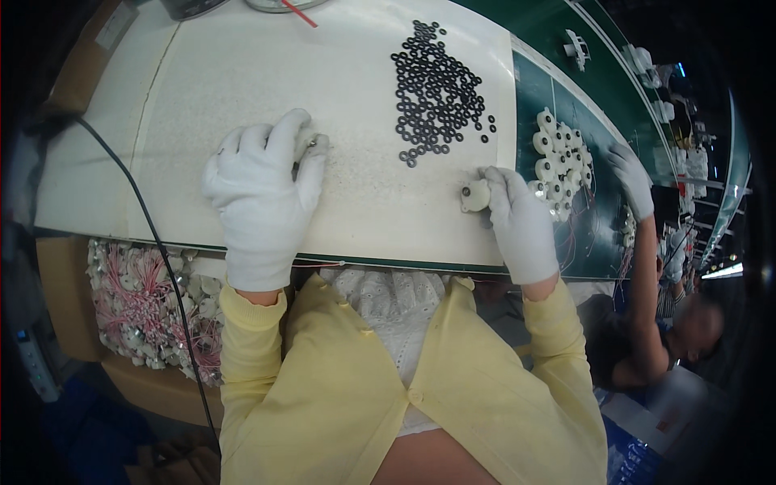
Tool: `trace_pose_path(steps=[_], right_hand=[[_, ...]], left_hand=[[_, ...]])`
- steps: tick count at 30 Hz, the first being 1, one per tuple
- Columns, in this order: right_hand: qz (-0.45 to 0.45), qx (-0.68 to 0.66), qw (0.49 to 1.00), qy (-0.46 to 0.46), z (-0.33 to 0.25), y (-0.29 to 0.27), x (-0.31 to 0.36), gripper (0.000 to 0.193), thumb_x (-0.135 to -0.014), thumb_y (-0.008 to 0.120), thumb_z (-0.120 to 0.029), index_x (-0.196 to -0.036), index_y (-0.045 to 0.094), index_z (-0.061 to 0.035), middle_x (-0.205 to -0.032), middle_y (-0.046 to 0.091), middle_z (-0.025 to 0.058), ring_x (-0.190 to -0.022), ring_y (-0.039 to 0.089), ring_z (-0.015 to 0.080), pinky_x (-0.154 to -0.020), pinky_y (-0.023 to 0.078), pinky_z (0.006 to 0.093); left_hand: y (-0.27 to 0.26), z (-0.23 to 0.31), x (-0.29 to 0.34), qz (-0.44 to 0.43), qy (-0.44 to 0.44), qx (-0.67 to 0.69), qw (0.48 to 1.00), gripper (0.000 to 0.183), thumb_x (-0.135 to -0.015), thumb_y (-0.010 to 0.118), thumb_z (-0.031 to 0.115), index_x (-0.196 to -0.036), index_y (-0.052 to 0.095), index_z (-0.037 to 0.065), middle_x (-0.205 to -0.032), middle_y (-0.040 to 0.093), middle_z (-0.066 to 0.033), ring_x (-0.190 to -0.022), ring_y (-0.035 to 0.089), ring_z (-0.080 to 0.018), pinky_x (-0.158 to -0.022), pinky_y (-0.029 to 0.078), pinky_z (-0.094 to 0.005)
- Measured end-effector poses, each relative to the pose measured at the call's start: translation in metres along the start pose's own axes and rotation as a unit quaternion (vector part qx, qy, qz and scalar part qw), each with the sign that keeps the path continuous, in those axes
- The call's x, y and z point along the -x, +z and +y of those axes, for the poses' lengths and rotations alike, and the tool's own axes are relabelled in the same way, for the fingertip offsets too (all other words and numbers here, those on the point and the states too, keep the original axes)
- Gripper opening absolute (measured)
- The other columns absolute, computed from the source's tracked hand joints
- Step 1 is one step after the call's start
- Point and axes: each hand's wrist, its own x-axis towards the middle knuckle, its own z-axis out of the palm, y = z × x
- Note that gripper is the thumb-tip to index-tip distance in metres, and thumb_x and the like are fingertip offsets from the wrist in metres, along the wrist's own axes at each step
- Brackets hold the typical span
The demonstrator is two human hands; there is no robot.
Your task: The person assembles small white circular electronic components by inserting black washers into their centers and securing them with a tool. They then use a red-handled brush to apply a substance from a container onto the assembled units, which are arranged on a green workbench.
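My left hand, in a white glove, is closed over the white table at the left. Between its thumb and fingers shows a bit of a small whitish part, mostly hidden by the glove. Farther right, my right hand, gloved too, pinches a cream-coloured round plastic part with a dark centre at the table's surface. Beyond it lies a spread of small black rings, a few of them apart from the rest.
Several cream parts with wires lie on the green surface at the right, near a co-worker's gloved hand. A cardboard box of similar wired parts stands below the table's left edge. A black cable crosses the left side.
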Motion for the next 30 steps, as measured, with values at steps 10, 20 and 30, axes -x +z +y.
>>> trace_pose_path(steps=[10, 20, 30], right_hand=[[0.053, 0.125, 0.986, -0.098, -0.016, -0.027, 0.019, 0.035, -0.087, 0.068, -0.032, -0.113, 0.064, -0.0087, -0.063, 0.062, 0.0113, -0.051, 0.061, 0.0301, -0.05, 0.048, 0.0401], [0.081, 0.067, 0.984, -0.142, 0.011, -0.066, 0.026, 0.033, -0.074, 0.079, -0.014, -0.104, 0.067, -0.008, -0.076, 0.066, 0.0036, -0.067, 0.064, 0.0211, -0.062, 0.049, 0.0319], [0.156, 0.144, 0.977, 0.009, 0.146, -0.089, 0.004, 0.048, -0.083, 0.066, -0.007, -0.13, 0.059, -0.0121, -0.113, 0.066, 0.016, -0.089, 0.068, 0.032, -0.076, 0.055, 0.0391]], left_hand=[[-0.003, 0.007, -0.003, -0.005, 0.007, -0.025, 1.0, 0.026, -0.079, 0.075, 0.021, -0.103, 0.069, 0.012, -0.081, 0.063, -0.0071, -0.079, 0.062, -0.0271, -0.07, 0.048, -0.0406], [0.002, 0.002, 0.0, -0.03, 0.019, -0.058, 0.998, 0.028, -0.085, 0.072, 0.019, -0.111, 0.068, 0.01, -0.09, 0.065, -0.0104, -0.083, 0.062, -0.0297, -0.075, 0.05, -0.0413], [-0.002, 0.007, -0.001, -0.027, 0.034, 0.002, 0.999, 0.029, -0.084, 0.071, 0.013, -0.112, 0.067, 0.004, -0.091, 0.066, -0.0108, -0.086, 0.062, -0.0302, -0.078, 0.05, -0.0405]])
